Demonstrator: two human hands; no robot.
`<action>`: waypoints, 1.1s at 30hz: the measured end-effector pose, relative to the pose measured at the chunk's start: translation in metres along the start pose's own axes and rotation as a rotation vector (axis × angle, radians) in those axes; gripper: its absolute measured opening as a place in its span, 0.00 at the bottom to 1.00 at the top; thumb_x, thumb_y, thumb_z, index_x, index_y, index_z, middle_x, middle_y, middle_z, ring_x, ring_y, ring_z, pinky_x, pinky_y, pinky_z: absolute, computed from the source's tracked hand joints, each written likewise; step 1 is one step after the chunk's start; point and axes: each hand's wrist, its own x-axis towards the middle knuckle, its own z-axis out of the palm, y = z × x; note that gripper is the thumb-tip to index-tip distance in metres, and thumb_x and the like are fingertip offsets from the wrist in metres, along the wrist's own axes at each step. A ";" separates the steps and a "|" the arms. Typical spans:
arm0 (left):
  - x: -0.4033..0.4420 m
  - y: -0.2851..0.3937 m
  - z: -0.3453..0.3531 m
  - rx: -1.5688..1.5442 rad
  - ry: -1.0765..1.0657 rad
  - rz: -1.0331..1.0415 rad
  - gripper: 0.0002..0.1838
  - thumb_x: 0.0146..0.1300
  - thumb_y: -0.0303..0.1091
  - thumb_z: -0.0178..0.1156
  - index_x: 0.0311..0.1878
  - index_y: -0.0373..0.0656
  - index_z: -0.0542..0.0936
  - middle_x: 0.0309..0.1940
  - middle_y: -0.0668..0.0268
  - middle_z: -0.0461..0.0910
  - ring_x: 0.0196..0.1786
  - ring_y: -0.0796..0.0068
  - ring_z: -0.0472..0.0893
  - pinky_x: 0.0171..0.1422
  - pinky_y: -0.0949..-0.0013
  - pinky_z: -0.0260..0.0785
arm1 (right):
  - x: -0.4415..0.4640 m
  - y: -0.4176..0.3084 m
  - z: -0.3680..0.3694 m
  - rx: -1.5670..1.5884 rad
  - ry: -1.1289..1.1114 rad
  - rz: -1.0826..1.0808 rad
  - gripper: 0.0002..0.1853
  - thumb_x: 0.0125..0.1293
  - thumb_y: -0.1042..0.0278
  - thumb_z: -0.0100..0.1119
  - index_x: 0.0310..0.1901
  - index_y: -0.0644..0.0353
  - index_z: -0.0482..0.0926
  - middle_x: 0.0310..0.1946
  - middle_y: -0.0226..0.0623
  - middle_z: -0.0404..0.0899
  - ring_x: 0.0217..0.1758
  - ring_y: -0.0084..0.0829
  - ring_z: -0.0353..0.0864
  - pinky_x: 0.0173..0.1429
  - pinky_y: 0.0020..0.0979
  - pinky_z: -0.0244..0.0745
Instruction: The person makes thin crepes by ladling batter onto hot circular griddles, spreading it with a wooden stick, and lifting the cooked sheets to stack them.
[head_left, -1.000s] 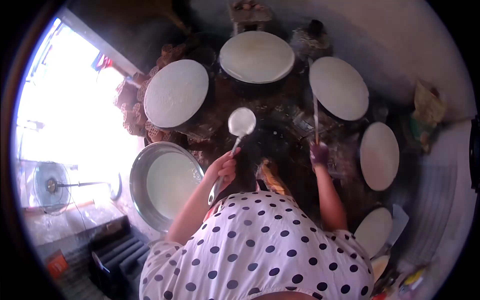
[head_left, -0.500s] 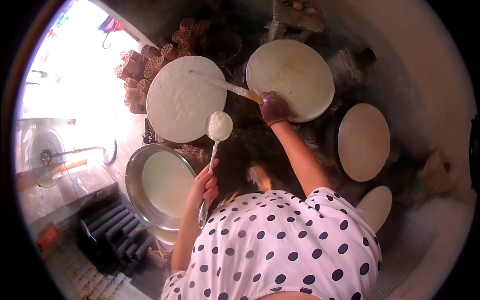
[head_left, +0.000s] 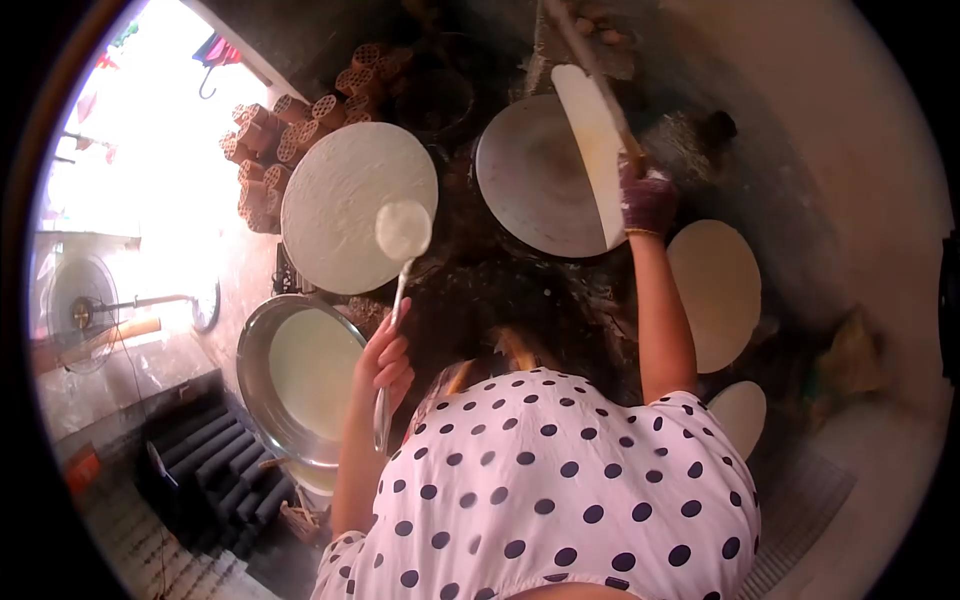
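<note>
A dark, grimy floor point(head_left: 490, 290), spotted with small pale flecks, spreads across the middle of the view; shadow hides whether parts of it are raised. On its far side, two wide, round griddles stand side by side, slightly apart: the left griddle point(head_left: 325, 225) is pale-topped, the centre griddle point(head_left: 530, 180) partly bare and grey. Reddish, perforated honeycomb briquettes point(head_left: 265, 190) are heaped just beside the left griddle. Nearer, on the left, is a round, shiny metal basin point(head_left: 251, 390); its support is partly hidden. Below it, black cylindrical briquettes point(head_left: 215, 455) lie in a stack. On the right are two pale discs point(head_left: 715, 295), their supports too dark to make out.
</note>
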 end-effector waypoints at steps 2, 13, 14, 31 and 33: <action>-0.020 -0.004 0.015 0.323 -0.019 0.075 0.23 0.74 0.33 0.41 0.70 0.47 0.59 0.14 0.78 0.56 0.09 0.88 0.56 0.11 0.81 0.49 | 0.014 0.041 -0.012 -0.005 0.122 0.009 0.23 0.58 0.45 0.62 0.29 0.62 0.82 0.22 0.50 0.79 0.28 0.49 0.80 0.36 0.42 0.75; 0.030 -0.106 -0.025 0.718 -0.189 -0.402 0.20 0.74 0.34 0.43 0.66 0.47 0.66 0.16 0.77 0.55 0.11 0.86 0.54 0.14 0.80 0.47 | -0.113 0.269 -0.355 0.425 0.774 0.895 0.26 0.51 0.48 0.67 0.41 0.67 0.81 0.25 0.37 0.79 0.26 0.30 0.75 0.36 0.33 0.72; 0.031 -0.125 -0.035 0.648 -0.189 -0.499 0.19 0.74 0.34 0.43 0.66 0.48 0.66 0.16 0.78 0.54 0.11 0.86 0.53 0.13 0.81 0.47 | -0.154 0.305 -0.398 0.250 0.785 0.987 0.26 0.50 0.49 0.68 0.40 0.66 0.81 0.23 0.35 0.78 0.23 0.28 0.74 0.33 0.33 0.71; -0.010 -0.480 -0.079 1.047 -0.284 -1.015 0.19 0.77 0.38 0.37 0.67 0.46 0.64 0.15 0.80 0.55 0.10 0.90 0.57 0.11 0.80 0.52 | -0.812 0.570 -0.626 0.428 1.906 1.336 0.12 0.65 0.58 0.57 0.41 0.58 0.81 0.28 0.34 0.80 0.26 0.27 0.76 0.30 0.31 0.70; -0.053 -0.508 -0.074 0.996 -0.215 -1.047 0.21 0.77 0.38 0.35 0.69 0.44 0.61 0.16 0.79 0.57 0.10 0.89 0.58 0.12 0.78 0.55 | -0.870 0.596 -0.633 0.473 1.917 1.415 0.13 0.65 0.57 0.57 0.40 0.58 0.81 0.27 0.34 0.79 0.25 0.26 0.75 0.29 0.30 0.70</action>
